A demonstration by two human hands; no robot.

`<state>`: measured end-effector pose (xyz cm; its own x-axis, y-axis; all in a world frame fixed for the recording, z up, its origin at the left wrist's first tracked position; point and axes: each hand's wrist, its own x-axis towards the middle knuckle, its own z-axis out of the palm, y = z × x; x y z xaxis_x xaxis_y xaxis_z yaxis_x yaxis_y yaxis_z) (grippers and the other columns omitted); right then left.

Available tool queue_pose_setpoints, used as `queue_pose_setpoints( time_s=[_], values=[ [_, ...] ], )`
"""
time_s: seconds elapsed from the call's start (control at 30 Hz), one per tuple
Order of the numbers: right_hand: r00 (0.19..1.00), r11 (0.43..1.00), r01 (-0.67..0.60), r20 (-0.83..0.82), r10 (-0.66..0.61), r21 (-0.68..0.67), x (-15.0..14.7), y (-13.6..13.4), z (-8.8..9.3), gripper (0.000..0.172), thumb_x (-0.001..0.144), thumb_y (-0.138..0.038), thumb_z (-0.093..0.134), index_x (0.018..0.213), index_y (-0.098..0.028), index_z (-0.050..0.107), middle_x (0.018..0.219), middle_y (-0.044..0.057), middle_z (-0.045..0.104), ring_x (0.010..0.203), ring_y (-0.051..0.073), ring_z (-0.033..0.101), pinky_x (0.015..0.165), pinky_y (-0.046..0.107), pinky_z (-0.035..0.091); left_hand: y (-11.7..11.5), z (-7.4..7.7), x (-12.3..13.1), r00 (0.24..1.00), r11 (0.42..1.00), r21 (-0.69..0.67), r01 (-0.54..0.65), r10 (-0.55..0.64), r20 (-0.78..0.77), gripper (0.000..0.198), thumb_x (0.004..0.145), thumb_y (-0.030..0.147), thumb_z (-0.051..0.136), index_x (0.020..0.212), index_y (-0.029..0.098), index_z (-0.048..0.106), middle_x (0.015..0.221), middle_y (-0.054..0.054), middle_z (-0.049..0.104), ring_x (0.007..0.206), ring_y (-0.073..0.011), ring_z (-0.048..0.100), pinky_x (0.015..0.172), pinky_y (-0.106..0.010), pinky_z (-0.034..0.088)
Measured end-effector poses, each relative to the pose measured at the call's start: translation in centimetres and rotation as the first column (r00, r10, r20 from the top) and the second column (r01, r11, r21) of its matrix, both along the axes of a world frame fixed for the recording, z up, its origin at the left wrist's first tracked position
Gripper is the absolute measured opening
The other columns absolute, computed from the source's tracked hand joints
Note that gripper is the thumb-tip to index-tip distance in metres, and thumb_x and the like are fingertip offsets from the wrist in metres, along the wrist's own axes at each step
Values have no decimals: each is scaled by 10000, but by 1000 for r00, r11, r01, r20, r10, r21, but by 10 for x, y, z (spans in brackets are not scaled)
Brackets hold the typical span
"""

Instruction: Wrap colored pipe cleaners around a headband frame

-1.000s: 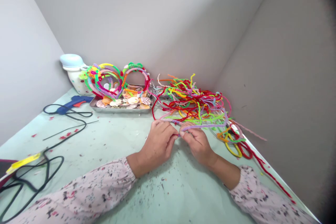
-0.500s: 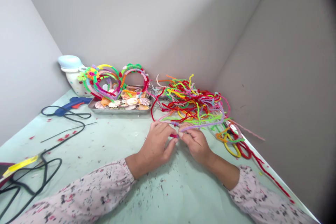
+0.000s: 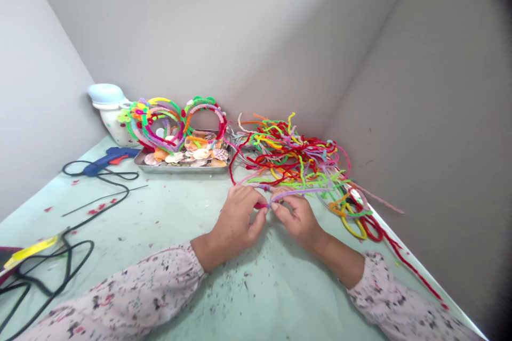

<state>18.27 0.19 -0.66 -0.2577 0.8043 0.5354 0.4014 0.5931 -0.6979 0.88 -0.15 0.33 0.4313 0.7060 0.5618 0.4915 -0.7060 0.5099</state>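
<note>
Near the middle of the table, my left hand is closed on a headband wrapped in coloured pipe cleaner. Crimson and purple stretches of it show between my hands; my fingers cover the rest. My right hand pinches a purple pipe cleaner against the band, thumb and fingertips close to those of my left hand. Its loose end sticks out to the right above my right knuckles, toward the heap of pipe cleaners in many colours.
Behind my hands, a metal tray holds seashells and finished-looking wrapped headbands. Left of it lie a blue glue gun with a dark cord and a white jar with a blue lid. Red pipe cleaners trail along the right edge.
The purple pipe cleaner's loose end, which curled up at the right, now lies straighter and reaches less far. My right hand has shifted slightly left; my left hand stays nearly still.
</note>
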Motion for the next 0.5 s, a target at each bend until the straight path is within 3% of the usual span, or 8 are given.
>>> queue_pose_setpoints(
  time_s=[0.5],
  values=[
    [1000,1000,5,-16,-5,-26,1,0,-1,112,816,-230,520,734,-202,591,751,39,613,851,216,580,886,397,438,-1,-1,1,1000,1000,13,17,-17,-2,37,825,161,481,802,181,502,783,-34,551,809,-190,512,826,-369,384]
  ],
)
